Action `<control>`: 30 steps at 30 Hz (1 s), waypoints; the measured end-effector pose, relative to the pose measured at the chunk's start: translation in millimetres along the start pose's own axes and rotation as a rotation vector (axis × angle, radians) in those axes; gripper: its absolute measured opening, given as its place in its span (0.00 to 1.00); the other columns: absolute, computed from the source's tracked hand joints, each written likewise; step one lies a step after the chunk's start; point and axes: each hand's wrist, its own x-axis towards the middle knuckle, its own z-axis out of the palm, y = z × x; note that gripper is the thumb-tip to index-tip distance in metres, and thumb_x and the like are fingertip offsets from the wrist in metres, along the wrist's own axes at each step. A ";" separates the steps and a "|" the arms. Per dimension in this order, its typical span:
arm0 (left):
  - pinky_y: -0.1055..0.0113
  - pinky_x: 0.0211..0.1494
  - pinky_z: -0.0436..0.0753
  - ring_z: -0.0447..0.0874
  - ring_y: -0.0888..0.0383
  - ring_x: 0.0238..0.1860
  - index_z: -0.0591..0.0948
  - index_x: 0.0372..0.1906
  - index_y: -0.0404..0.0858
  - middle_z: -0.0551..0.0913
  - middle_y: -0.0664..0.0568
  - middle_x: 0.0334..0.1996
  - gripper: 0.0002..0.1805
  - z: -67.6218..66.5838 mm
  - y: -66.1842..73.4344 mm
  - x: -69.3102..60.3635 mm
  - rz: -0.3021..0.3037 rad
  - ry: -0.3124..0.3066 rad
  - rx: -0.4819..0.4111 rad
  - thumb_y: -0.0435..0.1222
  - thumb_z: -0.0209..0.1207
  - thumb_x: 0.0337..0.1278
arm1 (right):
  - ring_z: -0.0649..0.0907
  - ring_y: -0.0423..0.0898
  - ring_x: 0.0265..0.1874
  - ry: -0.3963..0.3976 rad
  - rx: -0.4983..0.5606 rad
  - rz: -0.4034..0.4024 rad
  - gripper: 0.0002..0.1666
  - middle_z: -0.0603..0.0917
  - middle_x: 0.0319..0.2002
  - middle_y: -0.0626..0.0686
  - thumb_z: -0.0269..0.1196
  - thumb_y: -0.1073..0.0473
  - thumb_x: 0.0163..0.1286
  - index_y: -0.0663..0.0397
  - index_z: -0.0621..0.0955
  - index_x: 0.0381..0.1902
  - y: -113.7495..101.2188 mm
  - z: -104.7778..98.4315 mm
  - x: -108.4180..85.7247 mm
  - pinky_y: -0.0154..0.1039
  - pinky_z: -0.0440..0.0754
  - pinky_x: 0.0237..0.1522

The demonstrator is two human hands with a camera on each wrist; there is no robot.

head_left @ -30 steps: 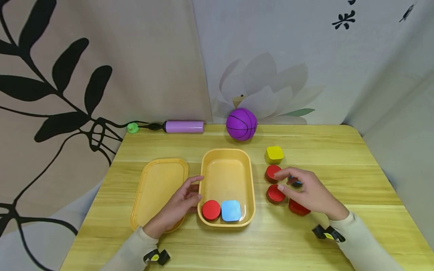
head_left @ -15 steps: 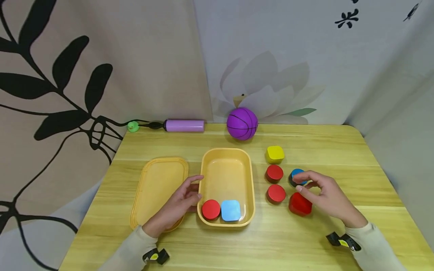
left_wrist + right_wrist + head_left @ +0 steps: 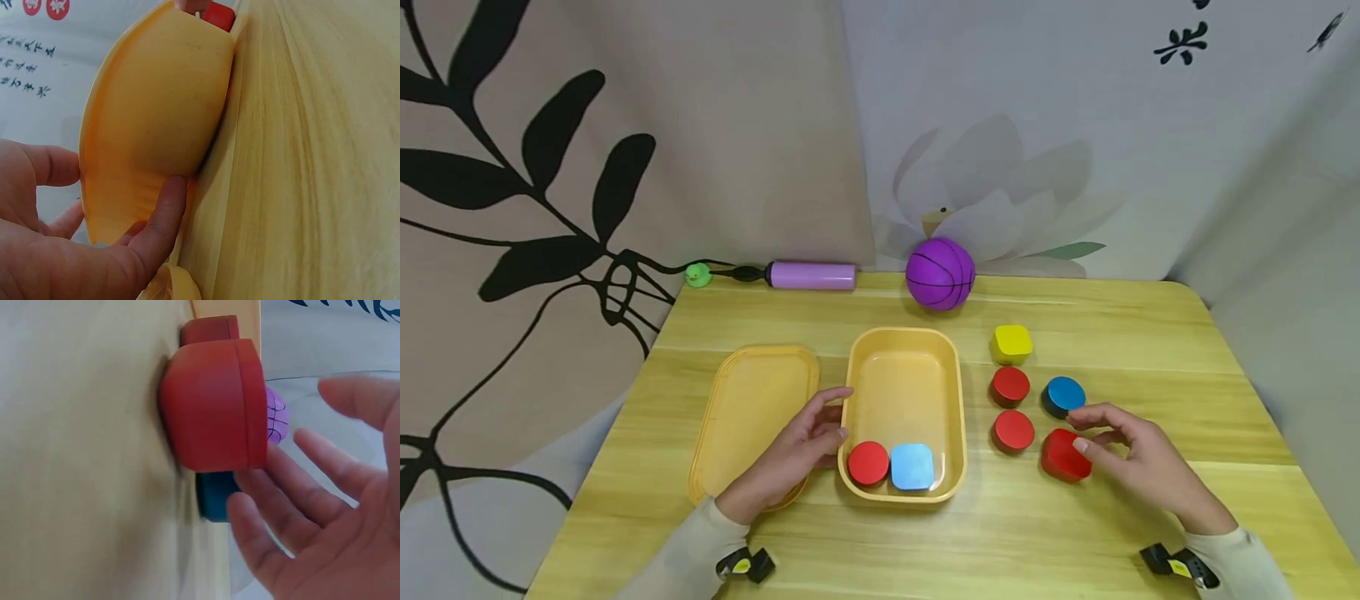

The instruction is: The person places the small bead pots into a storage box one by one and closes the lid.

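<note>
My left hand (image 3: 790, 457) rests its fingertips against the outer left side of a yellow plastic box (image 3: 904, 367). In the left wrist view, the thumb and fingers (image 3: 164, 215) touch the box's wall and rim without curling round it. Inside the box's near end sit a red round container (image 3: 868, 463) and a light blue square one (image 3: 912, 467). On the right, my right hand (image 3: 1138, 462) hovers beside a red rounded-square container (image 3: 1066, 456), fingers spread and gripping nothing. In the right wrist view, a gap shows between thumb and red container (image 3: 212, 406).
Near the right hand stand a blue round container (image 3: 1063, 396), two red round ones (image 3: 1010, 386) and a yellow square one (image 3: 1012, 344). A yellow lid (image 3: 752, 417) lies left of the box. A purple ball (image 3: 940, 273) and purple cylinder (image 3: 812, 275) line the back edge.
My right hand has moved right and nearer, from over the red round containers to beside the red rounded-square one, uncovering the blue container. The left hand stays at the box.
</note>
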 end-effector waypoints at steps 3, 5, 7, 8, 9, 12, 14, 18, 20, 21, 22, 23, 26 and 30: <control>0.55 0.53 0.88 0.78 0.44 0.62 0.57 0.83 0.47 0.69 0.32 0.72 0.34 -0.2 0.8 1.3 0.006 -0.007 0.006 0.37 0.54 0.81 | 0.85 0.33 0.50 -0.073 0.000 0.043 0.22 0.87 0.57 0.52 0.71 0.58 0.73 0.52 0.82 0.63 2.7 1.6 -5.4 0.34 0.86 0.49; 0.55 0.53 0.88 0.78 0.44 0.62 0.57 0.83 0.47 0.69 0.32 0.71 0.34 -0.8 1.2 1.2 0.003 -0.007 0.006 0.37 0.54 0.81 | 0.84 0.35 0.49 -0.122 0.009 0.061 0.25 0.86 0.59 0.50 0.72 0.54 0.72 0.50 0.81 0.65 3.6 3.2 -7.2 0.36 0.86 0.50; 0.55 0.52 0.88 0.78 0.45 0.61 0.57 0.83 0.47 0.69 0.32 0.71 0.34 -1.6 1.2 0.7 -0.002 -0.006 0.007 0.37 0.55 0.81 | 0.84 0.37 0.48 -0.159 0.015 0.075 0.29 0.85 0.59 0.49 0.73 0.50 0.71 0.48 0.79 0.66 4.3 5.1 -7.8 0.36 0.86 0.50; 0.55 0.52 0.88 0.78 0.45 0.60 0.58 0.83 0.47 0.69 0.32 0.71 0.34 -2.0 1.1 0.5 -0.004 -0.002 0.008 0.38 0.55 0.81 | 0.84 0.37 0.48 -0.168 0.018 0.079 0.31 0.85 0.59 0.49 0.74 0.49 0.70 0.48 0.79 0.67 4.7 5.8 -7.8 0.36 0.86 0.50; 0.55 0.52 0.88 0.78 0.46 0.60 0.57 0.83 0.47 0.69 0.32 0.71 0.34 -2.3 1.1 0.4 -0.005 -0.002 0.007 0.38 0.55 0.81 | 0.84 0.38 0.47 -0.174 0.021 0.084 0.32 0.85 0.59 0.50 0.75 0.49 0.69 0.48 0.78 0.67 4.8 6.4 -7.9 0.36 0.86 0.50; 0.56 0.52 0.88 0.78 0.47 0.60 0.58 0.83 0.48 0.69 0.33 0.71 0.34 -2.7 1.2 0.8 -0.007 0.002 0.002 0.38 0.55 0.81 | 0.84 0.38 0.44 -0.181 0.018 0.095 0.37 0.85 0.58 0.50 0.78 0.49 0.65 0.49 0.77 0.68 5.6 7.2 -8.0 0.36 0.86 0.49; 0.56 0.53 0.88 0.78 0.46 0.61 0.57 0.83 0.48 0.69 0.33 0.71 0.34 -2.9 1.2 1.6 -0.003 -0.002 0.000 0.38 0.55 0.81 | 0.84 0.38 0.43 -0.180 0.012 0.099 0.38 0.85 0.57 0.50 0.79 0.50 0.64 0.50 0.77 0.68 5.9 7.4 -8.0 0.36 0.86 0.49; 0.54 0.53 0.88 0.78 0.46 0.61 0.57 0.83 0.48 0.69 0.32 0.71 0.34 -2.7 0.6 2.8 0.002 -0.009 -0.002 0.38 0.54 0.81 | 0.83 0.37 0.42 -0.177 -0.020 0.105 0.38 0.85 0.56 0.49 0.79 0.51 0.63 0.50 0.78 0.68 5.8 7.9 -7.8 0.35 0.86 0.47; 0.54 0.53 0.88 0.78 0.45 0.61 0.57 0.83 0.48 0.70 0.32 0.70 0.34 -2.4 0.5 2.7 0.002 -0.010 -0.002 0.38 0.54 0.81 | 0.82 0.37 0.42 -0.175 -0.032 0.107 0.37 0.86 0.56 0.49 0.79 0.50 0.63 0.50 0.78 0.68 5.2 7.9 -7.6 0.35 0.86 0.47; 0.54 0.53 0.88 0.78 0.45 0.61 0.57 0.83 0.48 0.69 0.32 0.70 0.34 -2.1 0.5 2.6 0.002 -0.011 -0.003 0.38 0.54 0.81 | 0.82 0.37 0.42 -0.174 -0.036 0.107 0.37 0.86 0.56 0.49 0.79 0.50 0.63 0.49 0.78 0.67 4.9 7.9 -7.6 0.35 0.86 0.47; 0.54 0.53 0.88 0.78 0.45 0.61 0.57 0.83 0.48 0.69 0.32 0.70 0.34 -2.1 0.4 2.6 0.001 -0.012 -0.005 0.38 0.54 0.81 | 0.82 0.37 0.42 -0.174 -0.040 0.105 0.37 0.86 0.56 0.48 0.79 0.50 0.63 0.49 0.78 0.67 4.6 7.8 -7.6 0.35 0.86 0.47; 0.54 0.53 0.88 0.78 0.45 0.61 0.57 0.83 0.48 0.69 0.33 0.70 0.34 -2.0 0.4 2.5 -0.003 -0.012 -0.008 0.38 0.55 0.81 | 0.83 0.37 0.42 -0.174 -0.043 0.103 0.36 0.86 0.56 0.49 0.79 0.50 0.64 0.49 0.79 0.67 4.1 7.5 -7.6 0.36 0.86 0.47; 0.55 0.53 0.88 0.78 0.45 0.61 0.57 0.84 0.47 0.69 0.33 0.70 0.34 -1.5 0.4 2.1 -0.003 -0.015 -0.009 0.38 0.55 0.81 | 0.83 0.37 0.43 -0.163 -0.055 0.087 0.36 0.86 0.57 0.50 0.79 0.50 0.64 0.49 0.79 0.67 1.1 5.2 -7.1 0.36 0.87 0.48; 0.55 0.52 0.88 0.78 0.45 0.61 0.57 0.83 0.48 0.70 0.34 0.70 0.34 -1.3 0.6 0.8 -0.011 -0.010 -0.013 0.38 0.55 0.81 | 0.84 0.36 0.46 -0.113 -0.059 0.048 0.36 0.86 0.58 0.51 0.79 0.52 0.64 0.47 0.79 0.67 -4.5 -0.4 -4.4 0.36 0.87 0.47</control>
